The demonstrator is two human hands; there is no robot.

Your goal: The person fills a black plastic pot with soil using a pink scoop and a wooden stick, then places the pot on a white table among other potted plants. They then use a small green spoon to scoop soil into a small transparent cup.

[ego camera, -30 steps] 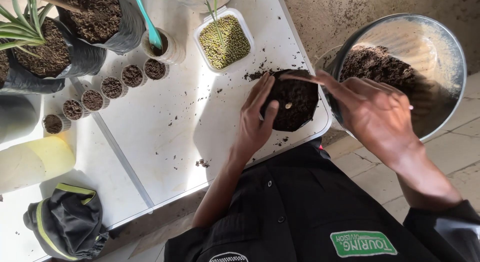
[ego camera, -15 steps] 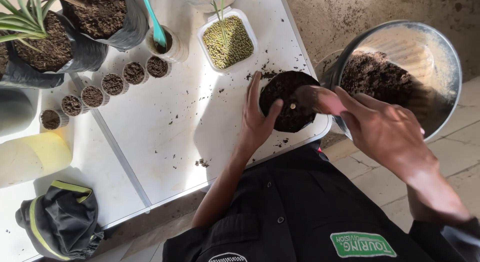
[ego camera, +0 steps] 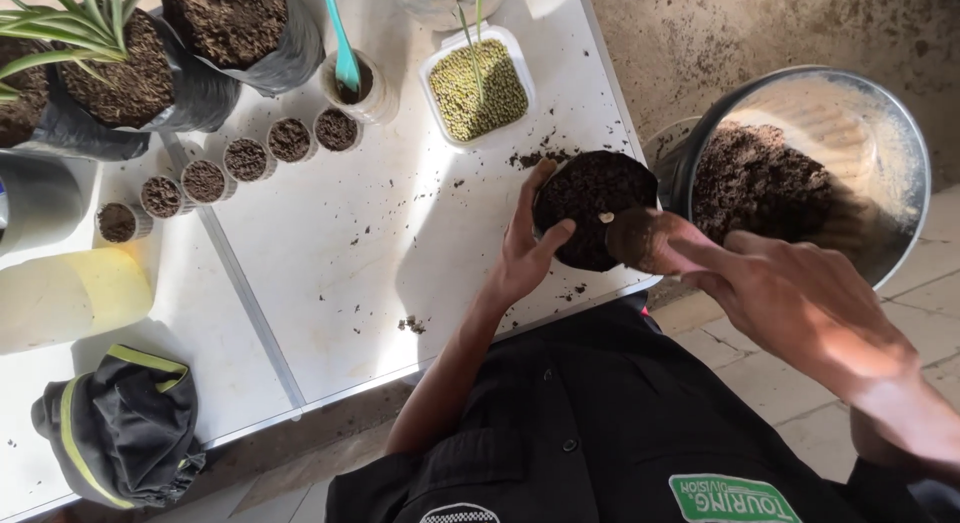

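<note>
My left hand (ego camera: 528, 245) grips the left side of a black grow bag (ego camera: 592, 198) full of dark soil, which stands at the right edge of the white table (ego camera: 350, 273). A pale seed (ego camera: 604, 218) lies on the soil surface. My right hand (ego camera: 770, 293) hovers at the bag's right rim, fingers stretched toward the soil, holding nothing that I can see. Just right of it stands a metal bucket (ego camera: 885, 133) partly filled with loose soil.
A white tray of green beans (ego camera: 478, 88) sits behind the bag. Several small soil-filled cups (ego camera: 205, 181), a cup with a teal spoon (ego camera: 352, 83), larger soil bags (ego camera: 235, 28) and a spiky plant (ego camera: 70, 23) line the far left. A dark cloth bundle (ego camera: 120, 428) lies near left.
My right hand has drawn back slightly to the right from over the soil. The pale seed now shows on the soil. My left hand keeps its grip on the bag.
</note>
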